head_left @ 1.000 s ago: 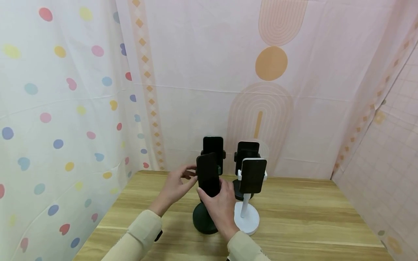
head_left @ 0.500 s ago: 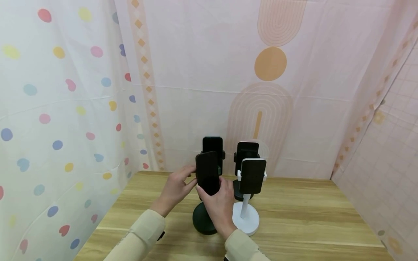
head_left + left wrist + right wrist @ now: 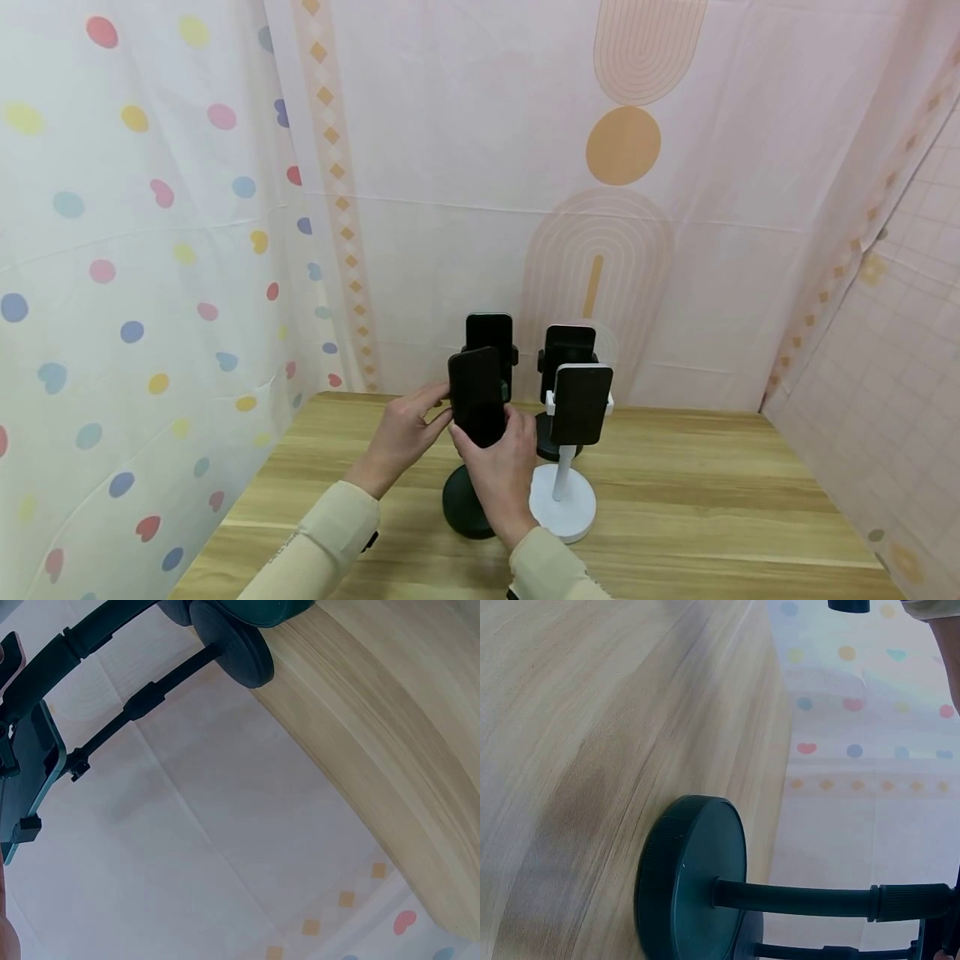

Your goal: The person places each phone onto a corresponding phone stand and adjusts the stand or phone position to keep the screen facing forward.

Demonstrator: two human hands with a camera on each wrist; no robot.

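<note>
A black smartphone (image 3: 477, 392), tilted slightly, stands against a dark green phone stand with a round base (image 3: 465, 504). My right hand (image 3: 504, 471) grips the phone's lower end, thumb across the front and fingers along the right edge. At its left edge my left hand (image 3: 401, 429) has thumb and fingers curled towards the stand's clamp; the fingertips are partly hidden behind the phone. In the right wrist view the green base (image 3: 709, 885) and stem (image 3: 802, 898) show. The left wrist view has the stem (image 3: 45, 679) at upper left.
Directly behind is another stand bearing a phone (image 3: 487, 330). To the right, a white phone stand (image 3: 564, 508) holds a phone (image 3: 582, 405), with a black stand (image 3: 550, 437) and its phone (image 3: 567, 343) behind it. Patterned curtains (image 3: 420, 250) border the wooden table (image 3: 697, 508).
My left fingers have curled in closer at the phone's left edge. The phone has shifted slightly up and left with my right hand. The other stands have stayed put.
</note>
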